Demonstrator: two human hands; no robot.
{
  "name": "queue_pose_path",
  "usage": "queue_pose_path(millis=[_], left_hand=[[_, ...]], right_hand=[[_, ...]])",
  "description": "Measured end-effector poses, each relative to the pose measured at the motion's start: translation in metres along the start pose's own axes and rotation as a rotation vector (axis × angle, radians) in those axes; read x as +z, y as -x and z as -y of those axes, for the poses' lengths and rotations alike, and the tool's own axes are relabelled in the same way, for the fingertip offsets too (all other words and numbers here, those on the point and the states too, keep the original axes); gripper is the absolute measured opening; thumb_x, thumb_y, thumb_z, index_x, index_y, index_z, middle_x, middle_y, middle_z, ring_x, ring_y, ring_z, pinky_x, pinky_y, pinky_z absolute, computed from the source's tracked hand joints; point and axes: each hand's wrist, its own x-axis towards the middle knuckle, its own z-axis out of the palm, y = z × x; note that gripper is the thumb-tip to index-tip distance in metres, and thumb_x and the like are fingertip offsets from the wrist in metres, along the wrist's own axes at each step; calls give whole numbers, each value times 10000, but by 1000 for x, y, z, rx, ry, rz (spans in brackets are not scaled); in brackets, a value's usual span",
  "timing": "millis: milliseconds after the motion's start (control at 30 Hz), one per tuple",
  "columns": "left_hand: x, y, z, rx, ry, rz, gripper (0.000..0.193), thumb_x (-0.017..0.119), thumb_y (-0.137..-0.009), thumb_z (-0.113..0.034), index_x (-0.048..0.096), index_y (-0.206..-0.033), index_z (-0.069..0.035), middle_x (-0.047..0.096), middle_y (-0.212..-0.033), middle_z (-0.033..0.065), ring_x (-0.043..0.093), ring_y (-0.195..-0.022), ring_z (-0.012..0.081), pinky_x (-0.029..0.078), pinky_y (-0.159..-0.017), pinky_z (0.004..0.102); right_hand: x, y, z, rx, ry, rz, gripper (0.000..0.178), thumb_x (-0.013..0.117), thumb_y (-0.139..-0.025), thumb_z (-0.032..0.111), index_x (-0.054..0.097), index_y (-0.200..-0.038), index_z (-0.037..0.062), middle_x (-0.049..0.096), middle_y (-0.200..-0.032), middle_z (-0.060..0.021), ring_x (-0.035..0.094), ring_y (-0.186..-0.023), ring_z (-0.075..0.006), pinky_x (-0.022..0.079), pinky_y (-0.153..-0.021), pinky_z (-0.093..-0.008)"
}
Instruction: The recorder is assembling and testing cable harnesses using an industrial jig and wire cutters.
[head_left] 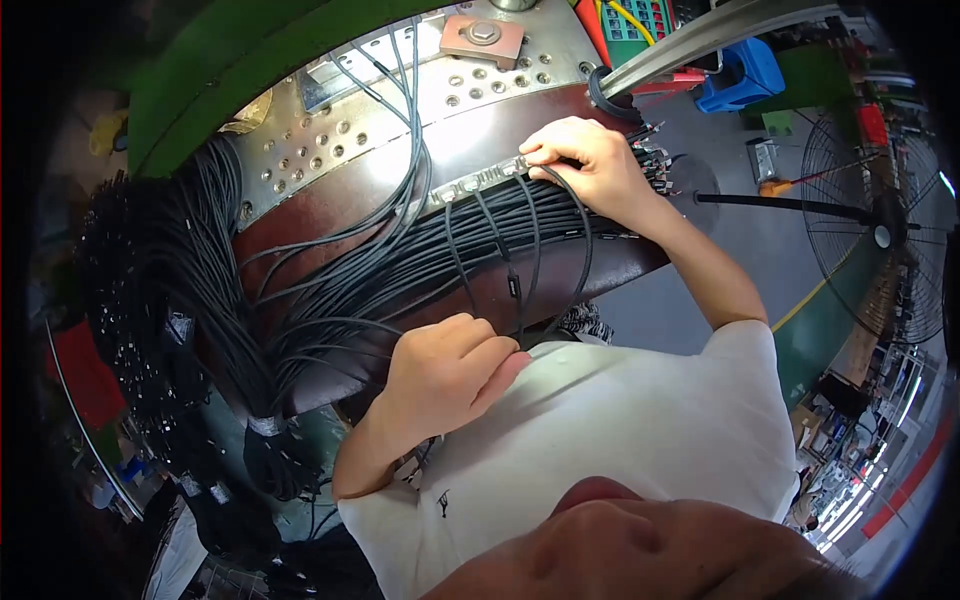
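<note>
The left hand (450, 375) is hovering before the shirt (640, 420), fingers curling and thumb pressing against them; whether a cable is caught inside, I cannot tell. Beyond it, black cables (450, 240) are lying side by side along the brown bench (300, 220), probably so they are not tangling. Farther on, the right hand (598, 170) is pinching the end cable (588, 235) near its tip, apparently to steady it at the strip (488, 180), which seems to be keeping the plugs in a row. The strip is sitting just left of the right fingertips and well apart from the left hand; the end cable is looping from the pinch toward the shirt. Behind, a holed plate (290, 155) is bearing a bolted block (482, 40).
</note>
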Motion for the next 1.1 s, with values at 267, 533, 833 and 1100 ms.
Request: queue_pose_path(millis=[267, 533, 833, 1100], left_hand=[[1, 5, 3, -55, 76, 15, 118, 687, -756, -175, 622, -758, -77, 513, -644, 32, 519, -567, 196, 407, -468, 307], [-2, 9, 6, -86, 85, 57, 123, 677, -767, -179, 620, -778, -71, 540, -678, 38, 544, -609, 207, 435, -507, 313], [-73, -42, 72, -568, 340, -59, 276, 558, -909, -245, 631, -950, 19, 631, -916, 72, 582, -821, 145, 452, -749, 252], [-30, -107, 205, -373, 746, -210, 340, 495, -955, -263, 520, -1166, 2, 613, -1081, 197, 601, -977, 252, 486, -873, 310]], right_hand=[[-2, -6, 3, 38, 48, 57, 169, 735, -724, 88, 628, -827, 7, 674, -925, -93, 639, -823, -237, 493, -751, -325], [1, -6, 9, -203, 209, -30, 161, 697, -767, 109, 616, -891, 46, 667, -931, -71, 639, -853, -247, 475, -781, -327], [10, 1, 2, -246, 234, -130, 153, 654, -754, 50, 567, -877, 72, 617, -850, -40, 602, -806, -230, 432, -741, -321], [-29, -39, -1, 93, -195, 505, 157, 574, -818, 22, 591, -971, -9, 621, -993, -101, 589, -914, -172, 462, -840, -305]])
